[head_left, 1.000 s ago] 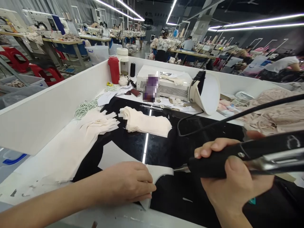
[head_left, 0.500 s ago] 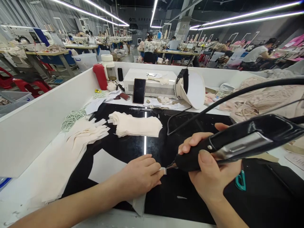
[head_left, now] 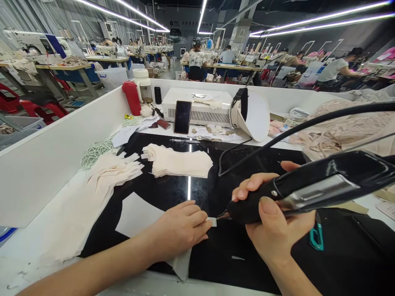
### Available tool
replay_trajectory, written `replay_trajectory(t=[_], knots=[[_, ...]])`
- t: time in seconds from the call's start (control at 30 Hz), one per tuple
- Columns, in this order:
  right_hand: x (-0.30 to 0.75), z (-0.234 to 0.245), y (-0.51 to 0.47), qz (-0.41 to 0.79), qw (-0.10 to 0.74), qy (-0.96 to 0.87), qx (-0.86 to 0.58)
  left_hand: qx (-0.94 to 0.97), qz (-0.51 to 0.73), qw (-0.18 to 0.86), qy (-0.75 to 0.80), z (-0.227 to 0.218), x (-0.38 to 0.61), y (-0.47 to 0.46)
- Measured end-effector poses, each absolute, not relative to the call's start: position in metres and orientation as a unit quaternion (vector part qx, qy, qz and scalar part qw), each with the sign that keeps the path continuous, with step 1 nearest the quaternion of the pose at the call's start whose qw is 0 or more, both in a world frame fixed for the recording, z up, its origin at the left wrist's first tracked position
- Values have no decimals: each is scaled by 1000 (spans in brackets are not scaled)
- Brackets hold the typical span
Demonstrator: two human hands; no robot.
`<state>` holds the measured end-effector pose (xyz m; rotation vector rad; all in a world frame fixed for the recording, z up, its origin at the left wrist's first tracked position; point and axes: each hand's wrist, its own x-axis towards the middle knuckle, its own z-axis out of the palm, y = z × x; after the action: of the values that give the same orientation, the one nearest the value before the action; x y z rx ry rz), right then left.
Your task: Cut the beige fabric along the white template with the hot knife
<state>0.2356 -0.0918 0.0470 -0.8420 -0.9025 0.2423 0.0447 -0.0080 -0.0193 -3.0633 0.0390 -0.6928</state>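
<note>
My right hand (head_left: 271, 224) is wrapped round a black corded cutting tool (head_left: 311, 187), whose metal tip touches the edge of a white fabric piece (head_left: 137, 213) on the black glossy worktop (head_left: 216, 193). My left hand (head_left: 180, 228) lies on that piece with fingers bent, pressing it down right beside the tool's tip. A small white tab of the piece shows between fingertips and tip.
A folded cream fabric stack (head_left: 179, 162) and a spread pile of cream pieces (head_left: 101, 181) lie beyond my left hand. At the back stand a white machine box (head_left: 200, 109), a phone (head_left: 182, 117), a red bottle (head_left: 131, 98) and a white partition wall (head_left: 58, 148). Other people work at distant tables.
One second ago the tool's tip was at the fabric's right edge with more fabric showing; my left hand has since shifted right toward the tip. The view has moved up slightly.
</note>
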Motion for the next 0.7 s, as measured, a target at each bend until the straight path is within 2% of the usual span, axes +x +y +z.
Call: replay_trajectory(t=[0.7], knots=[[232, 48, -101, 105, 801, -425, -407, -979, -204, -12, 20, -20, 47, -7]])
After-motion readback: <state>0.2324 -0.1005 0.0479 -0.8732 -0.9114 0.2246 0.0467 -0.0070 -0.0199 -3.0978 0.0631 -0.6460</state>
